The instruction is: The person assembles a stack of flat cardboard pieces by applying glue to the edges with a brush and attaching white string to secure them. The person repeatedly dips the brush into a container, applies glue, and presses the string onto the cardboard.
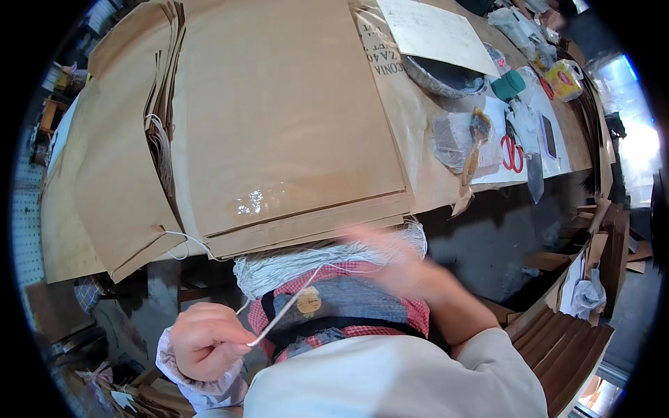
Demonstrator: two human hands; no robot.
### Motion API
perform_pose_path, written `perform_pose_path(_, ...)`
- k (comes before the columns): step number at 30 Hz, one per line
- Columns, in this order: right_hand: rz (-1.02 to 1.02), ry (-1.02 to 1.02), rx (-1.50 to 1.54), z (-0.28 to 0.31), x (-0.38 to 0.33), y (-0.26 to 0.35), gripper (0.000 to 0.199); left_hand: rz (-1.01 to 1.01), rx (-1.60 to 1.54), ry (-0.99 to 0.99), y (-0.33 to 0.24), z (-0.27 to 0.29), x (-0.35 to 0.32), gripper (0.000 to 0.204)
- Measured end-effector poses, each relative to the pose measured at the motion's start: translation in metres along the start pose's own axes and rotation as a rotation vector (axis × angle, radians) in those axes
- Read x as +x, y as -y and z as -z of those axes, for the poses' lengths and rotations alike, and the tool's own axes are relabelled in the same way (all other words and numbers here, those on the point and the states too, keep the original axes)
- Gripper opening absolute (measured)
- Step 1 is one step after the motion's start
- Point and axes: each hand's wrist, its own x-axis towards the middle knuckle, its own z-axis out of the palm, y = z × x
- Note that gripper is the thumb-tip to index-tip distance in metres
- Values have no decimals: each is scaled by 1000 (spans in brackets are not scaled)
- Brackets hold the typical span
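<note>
My left hand (209, 341) is closed in a pinch on a white cord (287, 308), which runs up and right toward a thick bundle of white cords (279, 268). The bundle lies across my lap, against the table's front edge. Over its right part is my right hand (390, 261), smeared by motion, so its fingers and anything in them cannot be made out. Just beyond the bundle lies a stack of large brown paper sheets (293, 125), with a shiny wet patch near its front edge. To its left are folded brown paper pieces (122, 174) with white cord loops (160, 143) sticking out.
On the table's right side sit a grey basin (442, 80) under a white board (439, 35), a brush (477, 143), red-handled scissors (512, 155), a green lid-like object (509, 85) and a phone (549, 136). Stacked brown cardboard (561, 355) stands at lower right.
</note>
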Motion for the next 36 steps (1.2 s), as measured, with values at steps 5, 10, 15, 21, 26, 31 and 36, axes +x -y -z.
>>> perform_pose_path(5, 188, 234, 273, -14, -5, 7, 14, 99, 488, -404, -31, 23, -17, 16)
perform_pose_path(10, 408, -51, 127, -50, 34, 28, 14, -176, 277, -130, -35, 19, 2, 16)
perform_pose_path(15, 253, 397, 401, -25, 13, 27, 14, 29, 742, -378, -48, 32, -16, 6)
perform_pose_path(21, 11, -302, -169, 82, 11, 22, 12, 167, 772, -417, 25, 56, 6, 7)
perform_pose_path(26, -294, -323, -241, 85, 63, -55, 13, 268, 526, -429, 143, 62, 17, 7)
perform_pose_path(31, -149, -418, -339, 80, 56, -90, 9, 246, 763, -472, 161, 45, 19, 8)
perform_pose_path(36, -396, -287, 452, 83, 55, -67, 21, -69, 1246, -433, 138, 36, 28, 18)
